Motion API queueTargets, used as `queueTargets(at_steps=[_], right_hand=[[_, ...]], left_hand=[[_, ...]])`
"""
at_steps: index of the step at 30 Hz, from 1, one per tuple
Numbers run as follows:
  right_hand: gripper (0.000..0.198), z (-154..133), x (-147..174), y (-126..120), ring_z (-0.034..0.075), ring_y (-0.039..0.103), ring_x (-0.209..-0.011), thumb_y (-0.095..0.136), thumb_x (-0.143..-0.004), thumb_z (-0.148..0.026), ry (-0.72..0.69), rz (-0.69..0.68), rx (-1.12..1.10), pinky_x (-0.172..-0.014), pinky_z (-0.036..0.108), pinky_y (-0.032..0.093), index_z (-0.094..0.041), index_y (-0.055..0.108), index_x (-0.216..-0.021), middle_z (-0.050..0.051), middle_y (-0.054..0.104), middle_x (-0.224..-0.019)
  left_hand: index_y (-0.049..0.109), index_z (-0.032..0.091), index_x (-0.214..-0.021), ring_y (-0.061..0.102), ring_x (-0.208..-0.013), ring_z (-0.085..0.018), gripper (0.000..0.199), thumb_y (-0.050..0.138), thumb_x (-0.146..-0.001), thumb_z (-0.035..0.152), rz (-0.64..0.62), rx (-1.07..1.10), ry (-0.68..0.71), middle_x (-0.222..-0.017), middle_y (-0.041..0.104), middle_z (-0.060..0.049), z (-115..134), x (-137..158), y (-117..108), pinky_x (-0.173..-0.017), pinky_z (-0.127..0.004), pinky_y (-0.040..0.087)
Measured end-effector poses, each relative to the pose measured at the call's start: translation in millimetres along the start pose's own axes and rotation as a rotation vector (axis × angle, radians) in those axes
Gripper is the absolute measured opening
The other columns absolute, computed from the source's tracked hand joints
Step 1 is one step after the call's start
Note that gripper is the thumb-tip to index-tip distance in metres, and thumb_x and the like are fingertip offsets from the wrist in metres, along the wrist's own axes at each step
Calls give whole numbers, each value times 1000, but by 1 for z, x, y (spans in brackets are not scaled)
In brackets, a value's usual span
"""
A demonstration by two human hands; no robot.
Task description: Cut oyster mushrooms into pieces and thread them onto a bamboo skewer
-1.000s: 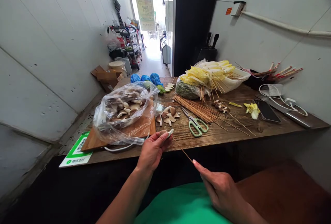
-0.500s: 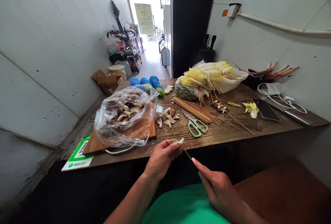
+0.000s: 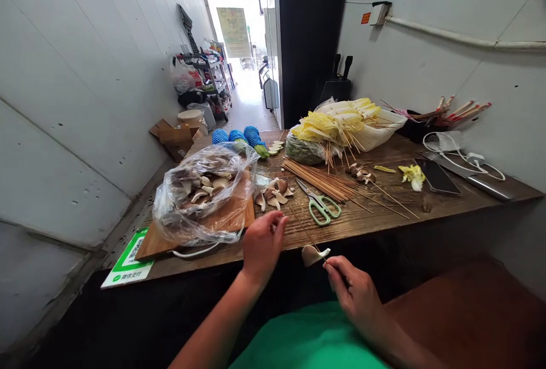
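Observation:
My right hand (image 3: 356,286) pinches a thin wooden skewer (image 3: 307,231) near its lower end. Threaded on that skewer, close to my fingertips, is one oyster mushroom (image 3: 313,255) with a brown cap and a pale stem. My left hand (image 3: 263,244) is off the skewer, over the table's front edge, just short of a small pile of oyster mushrooms (image 3: 273,191). Its fingers are bent with the thumb a little apart, and nothing shows in them. Green-handled scissors (image 3: 319,205) lie beyond the skewer tip, beside a bundle of bare skewers (image 3: 322,181).
A clear plastic bag (image 3: 200,198) of mushrooms rests on a wooden cutting board (image 3: 239,218) at left. Skewered cabbage leaves (image 3: 341,121) lie at the back. A finished-looking mushroom skewer (image 3: 362,174), a phone (image 3: 439,177) and a long knife (image 3: 488,186) are at right.
My left hand has let go of the mushroom on the skewer and moved up toward the mushroom pile. The mushroom now sits lower on the skewer, near my right fingers.

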State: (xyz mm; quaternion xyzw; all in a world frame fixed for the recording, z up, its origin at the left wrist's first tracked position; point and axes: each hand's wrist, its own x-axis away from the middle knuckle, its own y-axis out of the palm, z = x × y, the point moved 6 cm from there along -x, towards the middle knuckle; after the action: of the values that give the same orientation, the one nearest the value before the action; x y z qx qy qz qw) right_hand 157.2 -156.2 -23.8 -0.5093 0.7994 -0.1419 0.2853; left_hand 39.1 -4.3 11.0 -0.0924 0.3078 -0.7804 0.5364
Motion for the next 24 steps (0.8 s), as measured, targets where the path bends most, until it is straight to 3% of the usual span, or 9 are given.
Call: queueTargets(at_steps=[3, 5, 8, 11, 15, 20, 24], right_hand=[[22, 5, -3, 2, 9, 45, -49, 37, -93, -29, 27, 5, -24, -48, 19, 35, -18, 52, -81, -3, 48, -60], [23, 7, -6, 2, 9, 45, -49, 37, -93, -29, 41, 7, -33, -48, 19, 35, -18, 52, -80, -3, 47, -60], [23, 13, -9, 2, 9, 43, -49, 37, -92, -31, 64, 8, -47, -48, 20, 33, -18, 52, -79, -3, 46, -59], [23, 20, -9, 3, 9, 42, -49, 38, -92, -32, 104, -10, -86, -48, 20, 32, -18, 52, -79, -4, 45, -58], [23, 25, -9, 12, 9, 39, -48, 39, -91, -33, 161, -94, -163, -46, 20, 30, -18, 52, -79, -5, 41, -56], [24, 27, -10, 32, 9, 38, -47, 40, -90, -34, 198, -215, -241, -46, 21, 29, -16, 52, -78, -5, 40, -55], [26, 30, -10, 43, 8, 37, -46, 40, -89, -35, 221, -262, -277, -46, 20, 30, -16, 53, -78, -6, 40, -52]], left_hand=[[60, 11, -101, 61, -82, -26, 38, 47, -84, 43, 9, -547, 68, -88, 65, -14, -3, -28, 5, -72, -34, 41], [59, 10, -98, 62, -80, -28, 39, 45, -84, 43, -30, -753, 45, -87, 65, -17, -7, -42, 15, -65, -33, 41], [60, 10, -91, 63, -78, -30, 34, 41, -86, 37, -62, -866, 29, -84, 65, -18, -8, -49, 24, -59, -32, 40], [61, 11, -86, 63, -77, -28, 30, 38, -87, 30, -61, -851, 45, -81, 65, -17, -6, -41, 18, -60, -31, 39], [62, 15, -79, 63, -75, -23, 25, 46, -84, 33, -65, -596, -20, -77, 67, -11, -15, -21, -4, -66, -31, 42], [59, 15, -77, 64, -61, -18, 22, 62, -73, 37, -119, 127, -345, -65, 65, -5, -54, -2, -17, -56, -28, 48], [60, 12, -83, 66, -69, -18, 34, 76, -60, 29, -126, 602, -524, -72, 68, -7, -66, 4, -11, -62, -28, 54]])
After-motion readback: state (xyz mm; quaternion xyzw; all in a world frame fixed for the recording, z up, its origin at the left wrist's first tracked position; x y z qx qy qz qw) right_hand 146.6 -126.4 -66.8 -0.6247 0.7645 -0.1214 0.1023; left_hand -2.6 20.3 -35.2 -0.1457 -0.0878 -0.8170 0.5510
